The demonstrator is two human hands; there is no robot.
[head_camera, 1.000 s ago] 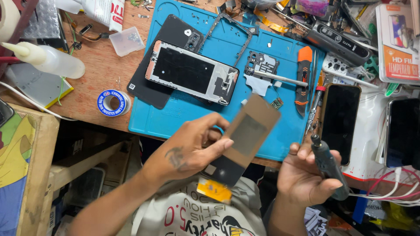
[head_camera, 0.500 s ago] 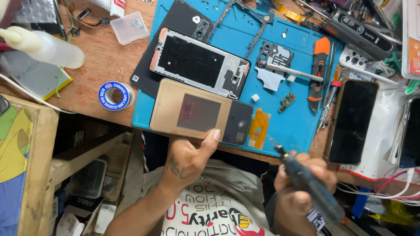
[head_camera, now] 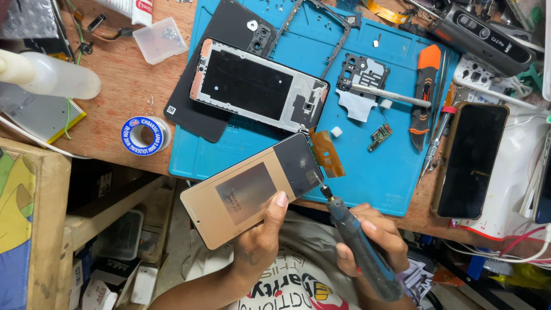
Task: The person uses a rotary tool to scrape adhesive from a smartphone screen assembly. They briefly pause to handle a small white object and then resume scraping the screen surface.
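My left hand [head_camera: 261,244] grips the phone screen panel [head_camera: 252,188] by its lower edge, thumb pressed on its copper-coloured back, and the panel now hangs tilted over the near edge of the blue mat [head_camera: 390,178] — half a second ago it lay flatter and higher on the mat. My right hand [head_camera: 370,241] is closed around the dark electric screwdriver [head_camera: 359,247], which has come up so its tip touches the panel's corner, just beside the orange ribbon cable [head_camera: 328,152]. I judge the tool is now being put to that corner. The phone frame [head_camera: 258,86] lies untouched further up the mat, the small circuit board [head_camera: 380,138] well apart to the right.
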